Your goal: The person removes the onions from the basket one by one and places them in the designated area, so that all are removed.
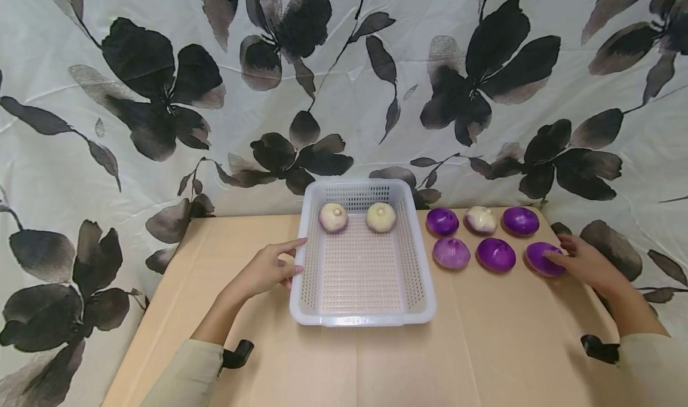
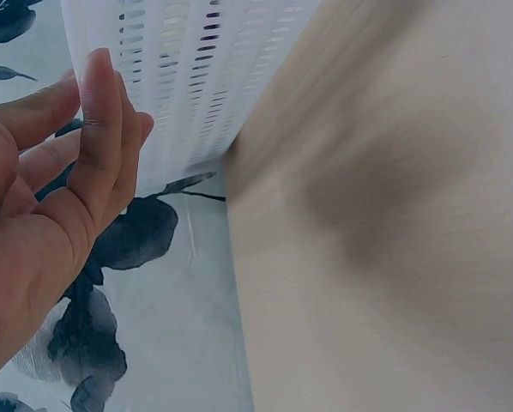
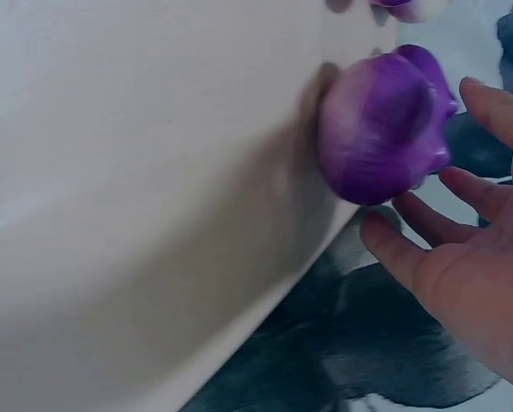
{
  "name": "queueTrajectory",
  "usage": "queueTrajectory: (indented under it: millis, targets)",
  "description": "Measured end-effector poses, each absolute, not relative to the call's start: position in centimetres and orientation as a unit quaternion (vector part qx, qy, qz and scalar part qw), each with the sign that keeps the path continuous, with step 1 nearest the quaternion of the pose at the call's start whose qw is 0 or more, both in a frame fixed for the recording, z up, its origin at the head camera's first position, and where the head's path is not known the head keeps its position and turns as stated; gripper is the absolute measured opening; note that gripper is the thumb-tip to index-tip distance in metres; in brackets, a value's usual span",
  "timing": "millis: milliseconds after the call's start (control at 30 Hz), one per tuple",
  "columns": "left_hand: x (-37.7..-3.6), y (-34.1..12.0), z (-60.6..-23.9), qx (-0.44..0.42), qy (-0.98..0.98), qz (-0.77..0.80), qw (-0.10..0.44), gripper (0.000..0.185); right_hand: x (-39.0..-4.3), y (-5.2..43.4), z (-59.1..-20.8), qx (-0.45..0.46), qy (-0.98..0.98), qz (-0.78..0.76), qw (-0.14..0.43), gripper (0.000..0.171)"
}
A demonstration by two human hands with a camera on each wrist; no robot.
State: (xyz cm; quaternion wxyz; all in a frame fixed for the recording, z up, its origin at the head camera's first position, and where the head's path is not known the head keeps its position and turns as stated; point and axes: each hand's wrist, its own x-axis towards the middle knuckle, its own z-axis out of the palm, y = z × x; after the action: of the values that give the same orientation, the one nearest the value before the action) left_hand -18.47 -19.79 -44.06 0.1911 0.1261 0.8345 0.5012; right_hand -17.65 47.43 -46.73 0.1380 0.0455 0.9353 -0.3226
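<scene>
My left hand [image 1: 266, 269] is at the left rim of a white perforated plastic basket [image 1: 362, 318]; in the left wrist view its lightly bent fingers [image 2: 102, 129] touch the outer wall. Two pale onions, one at left [image 1: 334, 217] and one at right [image 1: 381, 217], sit inside at the far end. At the right, my right hand [image 1: 588, 263] spreads its fingers around the near-right purple onion [image 3: 381, 129]. The right wrist view shows gaps between the fingertips and that onion, which rests on the table.
Beside the basket, two rows hold more onions, mostly purple like the middle one [image 1: 495, 254], plus a whitish one [image 1: 481, 220]. They stand on a light wooden table [image 1: 376, 365]. Floral cloth [image 1: 344, 66] hangs behind the table and shows at both sides.
</scene>
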Motion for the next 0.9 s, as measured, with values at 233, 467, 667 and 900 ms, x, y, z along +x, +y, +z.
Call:
queueTrajectory:
  millis: [233, 467, 667, 900]
  targets:
    - [-18.4, -19.9, -44.0, 0.128, 0.834, 0.502, 0.191, 0.064, -18.8, 45.7, -43.5, 0.041, 0.944, -0.307, 0.111, 0.093]
    - [-18.4, -19.9, -44.2, 0.13, 0.83, 0.508, 0.191, 0.064, -19.8, 42.1, -41.0, -0.004, 0.941, -0.328, 0.083, 0.088]
    - [-18.4, -19.8, -44.2, 0.129, 0.829, 0.509, 0.191, 0.064, -20.9, 38.9, -39.6, -0.067, 0.933, -0.349, 0.048, 0.074]
    - [-18.4, -19.9, -44.1, 0.125, 0.832, 0.506, 0.191, 0.064, -22.3, 35.2, -38.3, -0.099, 0.918, -0.381, 0.048, 0.07]
